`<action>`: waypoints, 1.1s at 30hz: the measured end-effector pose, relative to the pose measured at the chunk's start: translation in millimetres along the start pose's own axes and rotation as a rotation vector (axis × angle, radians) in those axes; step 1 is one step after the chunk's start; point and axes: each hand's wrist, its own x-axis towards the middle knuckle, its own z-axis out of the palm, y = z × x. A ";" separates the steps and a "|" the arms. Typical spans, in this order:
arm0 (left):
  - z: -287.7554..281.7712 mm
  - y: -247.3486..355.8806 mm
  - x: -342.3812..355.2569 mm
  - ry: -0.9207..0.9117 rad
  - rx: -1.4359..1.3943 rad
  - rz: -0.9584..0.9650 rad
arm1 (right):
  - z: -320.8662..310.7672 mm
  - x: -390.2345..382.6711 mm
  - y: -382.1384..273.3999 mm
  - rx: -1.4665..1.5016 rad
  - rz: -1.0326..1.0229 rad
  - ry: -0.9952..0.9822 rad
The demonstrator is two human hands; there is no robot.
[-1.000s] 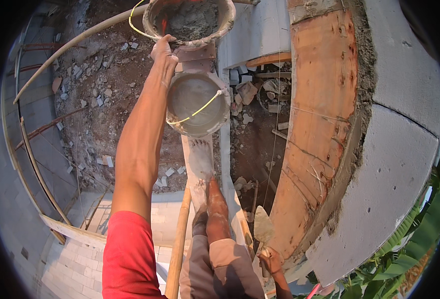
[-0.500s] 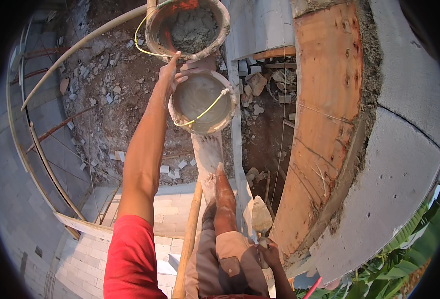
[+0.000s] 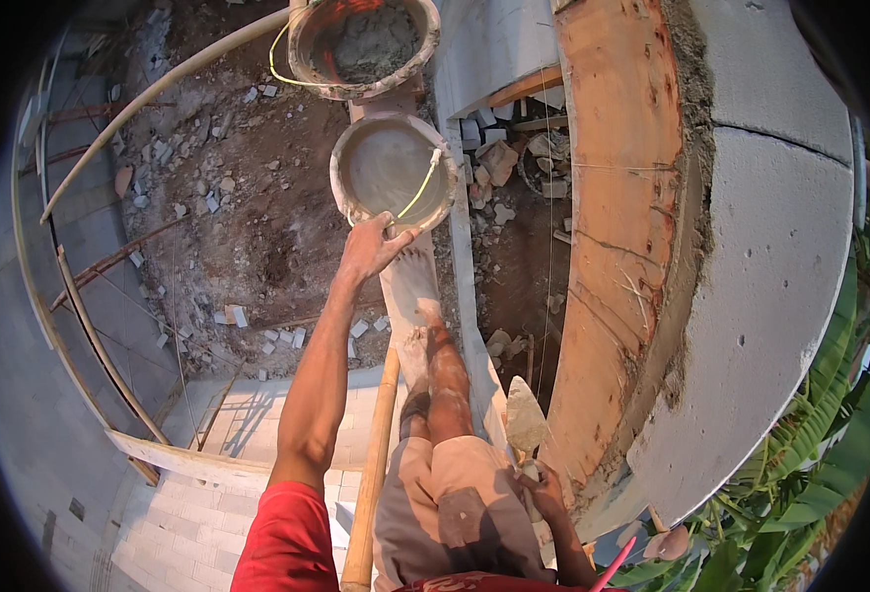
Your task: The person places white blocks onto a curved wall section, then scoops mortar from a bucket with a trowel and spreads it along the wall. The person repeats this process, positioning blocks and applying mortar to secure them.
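My left hand (image 3: 370, 250) is closed on the near rim of a round bucket (image 3: 340, 170), beside the foot of its yellow handle. Grey, watery slurry (image 3: 386, 173) lies inside this bucket, which stands on a narrow plank (image 3: 407, 286). Just beyond it is a second bucket (image 3: 415, 67) with thick grey mortar (image 3: 371, 44) in it. Low on the right, my right hand (image 3: 543, 490) grips a pointed trowel (image 3: 526, 416) by its handle, the mortar-smeared blade turned upward.
My bare feet (image 3: 415, 331) are on the plank, high above rubble-strewn ground (image 3: 228, 197). Right of me curves an orange-brown wooden form board (image 3: 617, 197) beside a grey concrete slab (image 3: 770, 296). A bamboo pole (image 3: 376, 444) rises by my left leg. Banana leaves (image 3: 820, 464) fill the lower right.
My left hand has come back from between the two buckets to the nearer bucket's near rim. The right hand still has the trowel, shifted slightly. The view has turned a little.
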 end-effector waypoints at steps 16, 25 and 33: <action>84.7 -44.3 -105.7 0.125 -0.294 -0.159 | 18.2 -70.5 251.0 0.156 0.161 0.095; 183.8 -84.7 -198.7 0.171 -0.516 -0.268 | 34.9 -115.9 331.3 0.236 0.119 0.071; 259.7 -108.3 -271.6 0.204 -0.578 -0.237 | 24.1 -113.3 400.9 -0.052 -0.127 0.128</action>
